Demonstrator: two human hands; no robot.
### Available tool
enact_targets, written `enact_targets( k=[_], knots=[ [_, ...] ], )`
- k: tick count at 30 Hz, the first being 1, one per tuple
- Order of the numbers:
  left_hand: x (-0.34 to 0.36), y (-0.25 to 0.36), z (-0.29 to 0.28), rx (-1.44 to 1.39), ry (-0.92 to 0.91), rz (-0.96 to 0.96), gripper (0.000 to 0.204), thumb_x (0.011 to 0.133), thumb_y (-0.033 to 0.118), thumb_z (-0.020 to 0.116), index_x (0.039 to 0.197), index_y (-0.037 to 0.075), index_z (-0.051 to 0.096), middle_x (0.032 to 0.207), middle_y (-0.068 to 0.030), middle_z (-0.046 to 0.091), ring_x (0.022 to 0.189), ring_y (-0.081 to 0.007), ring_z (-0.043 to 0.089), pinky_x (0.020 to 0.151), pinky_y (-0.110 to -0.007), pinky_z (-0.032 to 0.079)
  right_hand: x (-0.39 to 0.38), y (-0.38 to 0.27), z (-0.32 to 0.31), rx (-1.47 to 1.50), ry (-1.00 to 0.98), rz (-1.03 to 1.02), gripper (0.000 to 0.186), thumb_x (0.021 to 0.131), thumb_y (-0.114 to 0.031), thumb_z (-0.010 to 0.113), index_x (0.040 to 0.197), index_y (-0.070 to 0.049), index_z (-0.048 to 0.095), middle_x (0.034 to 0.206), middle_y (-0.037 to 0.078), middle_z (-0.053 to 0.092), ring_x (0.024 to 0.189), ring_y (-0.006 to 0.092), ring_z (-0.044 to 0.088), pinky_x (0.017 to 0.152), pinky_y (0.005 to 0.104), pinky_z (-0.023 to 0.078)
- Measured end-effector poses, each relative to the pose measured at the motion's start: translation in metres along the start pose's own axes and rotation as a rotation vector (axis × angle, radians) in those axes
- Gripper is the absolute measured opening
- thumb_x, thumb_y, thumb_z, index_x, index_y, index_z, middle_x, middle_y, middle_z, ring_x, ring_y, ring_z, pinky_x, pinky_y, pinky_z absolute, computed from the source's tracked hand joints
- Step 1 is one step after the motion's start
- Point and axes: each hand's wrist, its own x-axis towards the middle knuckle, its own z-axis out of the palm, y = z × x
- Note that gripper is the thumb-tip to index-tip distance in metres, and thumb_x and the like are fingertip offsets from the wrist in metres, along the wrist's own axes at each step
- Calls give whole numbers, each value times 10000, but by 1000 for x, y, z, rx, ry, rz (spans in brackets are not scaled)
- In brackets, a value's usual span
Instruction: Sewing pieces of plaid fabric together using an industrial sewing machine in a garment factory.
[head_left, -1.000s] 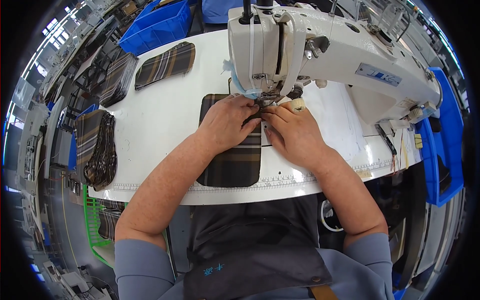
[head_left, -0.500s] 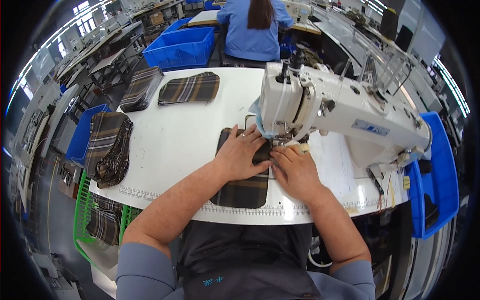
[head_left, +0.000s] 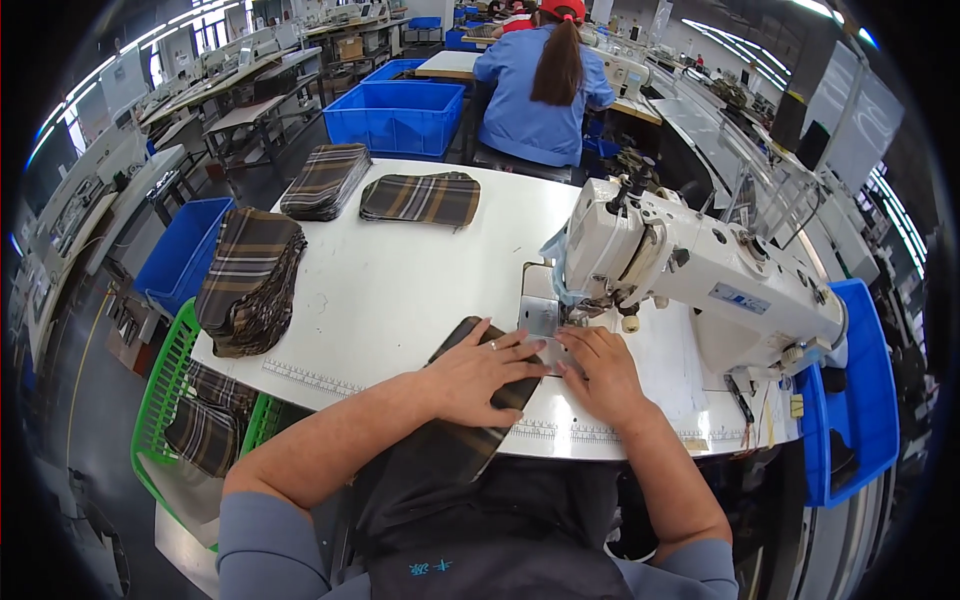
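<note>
My left hand (head_left: pixel 485 376) lies with spread fingers on a dark brown plaid fabric panel (head_left: pixel 462 448). The panel is tilted and hangs over the table's front edge toward my apron. Beside the presser foot of a white sewing machine (head_left: pixel 690 235), my right hand (head_left: pixel 606 378) rests on the table with its fingers stretched out. Its thumb points toward the left hand's fingertips, and I see no cloth in it. The metal needle plate (head_left: pixel 540 316) shows bare to the left of the presser foot.
Plaid panels are stacked at the left edge (head_left: pixel 245 285) and back left (head_left: pixel 325 182), with a smaller pile (head_left: pixel 420 200) alongside. Blue bins stand left (head_left: pixel 182 255), behind (head_left: pixel 395 118) and right (head_left: pixel 865 400). A green basket (head_left: pixel 155 385) holds cloth. A person (head_left: pixel 540 95) sits ahead.
The plaid panel has come away from under the presser foot, toward me, and turned aslant over the table edge, with my left hand moving along. My view has tilted up slightly.
</note>
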Motion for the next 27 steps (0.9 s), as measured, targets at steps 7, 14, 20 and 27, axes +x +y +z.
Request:
enact_targets(
  k=[7, 14, 20, 27],
  knots=[
    [-58, 52, -12, 15, -7, -136, 820, 804, 371, 717, 1547, 192, 417, 1663, -140, 243, 1513, -445, 253, 1145, -739, 227, -4, 0, 0, -1, 4, 8, 340, 856, -139, 714, 1184, -57, 673, 1199, 92, 674, 1074, 290, 607, 909, 413, 472],
    [-109, 25, -40, -151, 59, -176, 360, 890, 24, 583, 1215, 108, 714, 1160, -115, 734, 1088, -294, 700, 923, -387, 567, -1, 1, 2, -3, 3, -12, 261, 856, -126, 714, 1107, -54, 695, 1154, 70, 686, 1052, 276, 609, 893, 404, 470],
    [-58, -65, -103, 248, 557, -420, 280, 890, 62, 547, 1071, 97, 759, 970, -148, 740, 890, -334, 715, 797, -435, 568, -1, 3, 0, 21, 9, 18, 238, 850, -119, 718, 1079, -59, 704, 1140, 63, 689, 1032, 267, 610, 881, 403, 470],
    [8, -182, -98, 583, 734, -294, 306, 886, 43, 556, 1115, 96, 752, 1032, -109, 755, 981, -280, 703, 933, -419, 520, 4, 0, 0, 53, 11, -4, 236, 842, -111, 720, 1070, -51, 703, 1148, 63, 691, 1026, 267, 612, 871, 408, 489]
  ],
)
